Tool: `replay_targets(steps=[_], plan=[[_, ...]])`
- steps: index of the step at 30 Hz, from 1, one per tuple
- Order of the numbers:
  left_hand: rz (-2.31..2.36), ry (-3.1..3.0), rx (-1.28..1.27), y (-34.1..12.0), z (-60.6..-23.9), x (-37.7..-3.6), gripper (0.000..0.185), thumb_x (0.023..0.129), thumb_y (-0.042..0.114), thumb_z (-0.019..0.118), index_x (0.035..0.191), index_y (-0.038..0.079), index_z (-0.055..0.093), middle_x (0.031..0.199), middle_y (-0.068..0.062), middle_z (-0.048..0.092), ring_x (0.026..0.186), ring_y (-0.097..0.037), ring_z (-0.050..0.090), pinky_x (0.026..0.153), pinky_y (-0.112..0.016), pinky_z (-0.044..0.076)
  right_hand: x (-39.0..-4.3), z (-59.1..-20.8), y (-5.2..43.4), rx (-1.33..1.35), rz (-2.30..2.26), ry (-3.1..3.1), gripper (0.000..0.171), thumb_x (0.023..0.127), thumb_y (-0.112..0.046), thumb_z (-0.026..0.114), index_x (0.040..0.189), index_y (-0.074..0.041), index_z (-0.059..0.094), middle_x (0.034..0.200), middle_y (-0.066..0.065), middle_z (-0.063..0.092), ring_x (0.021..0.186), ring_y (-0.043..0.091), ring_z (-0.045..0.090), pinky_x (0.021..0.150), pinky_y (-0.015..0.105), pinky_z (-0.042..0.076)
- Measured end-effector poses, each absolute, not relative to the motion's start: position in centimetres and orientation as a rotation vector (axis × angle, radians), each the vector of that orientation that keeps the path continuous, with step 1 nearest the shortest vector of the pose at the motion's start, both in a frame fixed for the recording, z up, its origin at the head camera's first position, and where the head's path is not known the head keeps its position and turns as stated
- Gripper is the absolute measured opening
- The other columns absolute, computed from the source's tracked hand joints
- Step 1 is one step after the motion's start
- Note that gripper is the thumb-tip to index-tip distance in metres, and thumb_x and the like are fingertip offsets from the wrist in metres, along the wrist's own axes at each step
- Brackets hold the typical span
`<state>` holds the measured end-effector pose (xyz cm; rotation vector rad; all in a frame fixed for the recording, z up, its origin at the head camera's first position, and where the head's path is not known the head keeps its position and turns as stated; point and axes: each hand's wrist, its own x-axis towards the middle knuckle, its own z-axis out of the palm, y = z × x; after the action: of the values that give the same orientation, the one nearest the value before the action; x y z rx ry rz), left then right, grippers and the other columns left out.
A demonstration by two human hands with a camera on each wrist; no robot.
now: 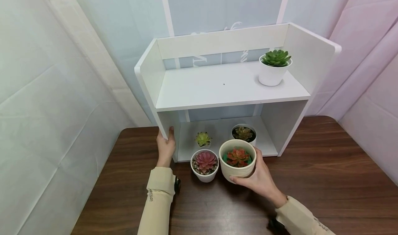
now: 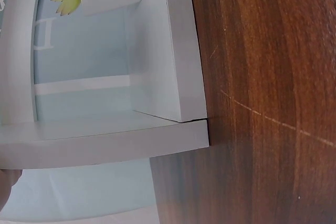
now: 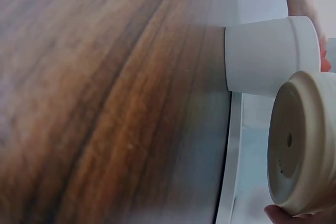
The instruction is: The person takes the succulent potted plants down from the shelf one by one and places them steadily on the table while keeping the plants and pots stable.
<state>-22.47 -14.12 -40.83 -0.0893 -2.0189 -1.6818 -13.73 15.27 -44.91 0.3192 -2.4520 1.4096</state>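
Observation:
My right hand (image 1: 257, 175) grips a cream pot (image 1: 237, 168) with an orange-red succulent (image 1: 237, 157), held just in front of the white shelf's lower opening. The right wrist view shows the cream pot's underside (image 3: 296, 148) clear of the table, with a fingertip (image 3: 281, 215) under its rim. Beside it on the left stands a white pot (image 1: 205, 172) with a pink succulent (image 1: 205, 160); the same white pot (image 3: 270, 53) appears in the right wrist view. My left hand (image 1: 166, 146) holds the front edge of the shelf's left side panel (image 1: 151, 74).
A small yellow-green succulent (image 1: 203, 138) and a pot with a brownish succulent (image 1: 244, 133) stand on the lower shelf board (image 1: 224, 128). A white pot with a green succulent (image 1: 275, 67) stands at the right of the upper board (image 1: 217, 86). The brown table (image 1: 326, 179) extends right.

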Motion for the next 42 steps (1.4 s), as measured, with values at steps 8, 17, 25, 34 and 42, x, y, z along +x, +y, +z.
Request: replay_targets(steps=[8,17,25,34,42], plan=[[-1.644,-2.014,-0.095,-14.6,-42.5,-23.7,0.041,0.100,0.010,0.047,0.139,-0.002,0.041,0.134,-0.030,0.048,0.126,-0.040,0.046,0.104,-0.058,0.036,-14.1,-45.4,15.2,0.326,1.415,-2.457,0.112,0.056,-0.028,0.095,0.144,-0.008,0.028,0.133,0.009,0.051,0.113,0.018,0.050,0.093,0.028,0.039],[-1.632,-2.014,-0.096,-14.6,-42.6,-23.8,0.040,0.100,0.009,0.047,0.137,-0.003,0.042,0.132,-0.029,0.050,0.125,-0.041,0.048,0.103,-0.058,0.037,-14.4,-45.9,15.1,0.288,1.415,-2.498,0.110,0.055,-0.027,0.094,0.141,-0.004,0.029,0.131,0.012,0.051,0.113,0.023,0.051,0.091,0.025,0.038],[-1.632,-2.005,-0.119,-14.7,-42.5,-23.8,0.039,0.100,0.007,0.047,0.136,-0.005,0.042,0.131,-0.031,0.050,0.124,-0.044,0.047,0.103,-0.059,0.037,-14.7,-46.4,15.1,0.253,1.396,-2.508,0.107,0.055,-0.024,0.094,0.138,0.000,0.030,0.130,0.016,0.052,0.111,0.026,0.053,0.090,0.019,0.036],[-1.644,-2.008,-0.114,-14.6,-42.5,-23.8,0.040,0.099,0.006,0.047,0.137,-0.005,0.041,0.131,-0.027,0.051,0.124,-0.043,0.048,0.103,-0.059,0.037,-15.0,-46.7,15.0,0.266,1.375,-2.524,0.109,0.053,-0.026,0.095,0.138,-0.002,0.031,0.128,0.014,0.053,0.111,0.025,0.054,0.090,0.030,0.041],[-1.665,-2.023,-0.100,-14.5,-42.1,-23.6,0.040,0.099,0.001,0.046,0.137,-0.010,0.039,0.132,-0.031,0.049,0.125,-0.046,0.045,0.104,-0.060,0.035,-15.2,-46.9,15.0,0.263,1.380,-2.532,0.107,0.055,-0.027,0.094,0.137,0.000,0.031,0.127,0.016,0.053,0.110,0.027,0.054,0.090,0.034,0.042]])
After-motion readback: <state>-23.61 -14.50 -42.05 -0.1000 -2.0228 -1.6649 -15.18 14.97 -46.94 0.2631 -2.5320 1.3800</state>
